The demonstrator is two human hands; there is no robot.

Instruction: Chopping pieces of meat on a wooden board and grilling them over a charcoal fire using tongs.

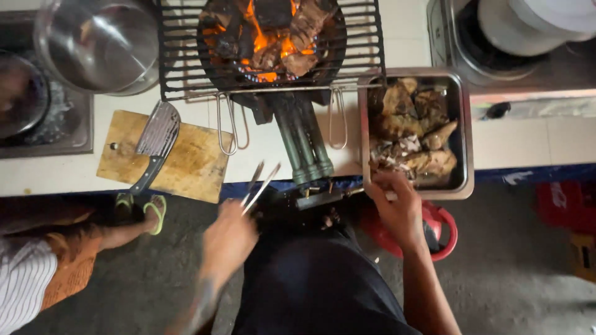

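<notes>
My left hand (227, 239) grips a pair of metal tongs (259, 184) that point up toward the stove. My right hand (397, 208) rests on the near rim of a steel tray (467, 155) holding several pieces of marinated meat (413, 133), fingers curled at the edge near the meat. Whether it holds a piece I cannot tell. Ahead, a charcoal burner (270, 37) glows with flames under a black wire grill rack (180, 62).
A cleaver (156, 133) lies on a wooden cutting board (192, 164) at the left. A steel pot (99, 43) stands at the back left. Another person's leg and green sandal (155, 211) are at the lower left. A red gas cylinder (442, 232) sits below the counter.
</notes>
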